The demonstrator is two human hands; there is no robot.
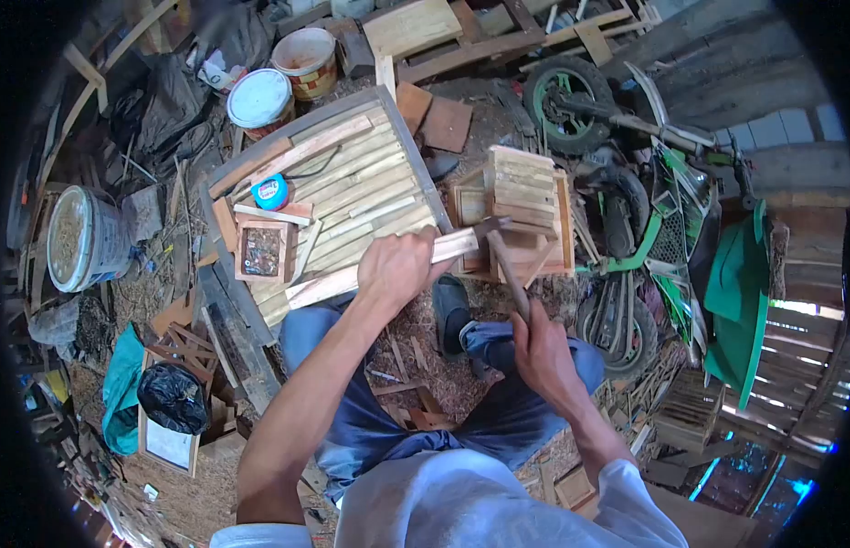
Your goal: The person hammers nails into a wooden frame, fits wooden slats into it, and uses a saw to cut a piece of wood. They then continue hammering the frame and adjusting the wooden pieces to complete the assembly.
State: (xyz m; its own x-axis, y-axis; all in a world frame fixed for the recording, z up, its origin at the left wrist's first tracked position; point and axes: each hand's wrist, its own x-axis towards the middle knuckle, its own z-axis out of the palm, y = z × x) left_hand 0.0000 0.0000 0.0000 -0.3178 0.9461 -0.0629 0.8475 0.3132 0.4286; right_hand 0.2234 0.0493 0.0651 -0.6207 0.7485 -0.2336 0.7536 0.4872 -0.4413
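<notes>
Bare hands grip tools above a sawdust-strewn floor (425,361): right hand (542,352) clenched around a hammer (502,260), left hand (399,267) clasping a rough plank (379,272) on the slatted worktop (361,183).

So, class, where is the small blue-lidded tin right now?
In the head view, the blue-lidded tin sits on the slatted wooden panel, left of the left hand, just above a small wooden box.

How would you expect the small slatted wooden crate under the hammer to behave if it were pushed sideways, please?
The slatted crate looks light for its size, being thin strips with gaps, so it would probably slide or tip easily. Its slats seem thin enough to crack or loosen under force. The left hand presses a wooden strip toward it while the right hand holds the hammer, which likely steadies things.
</notes>
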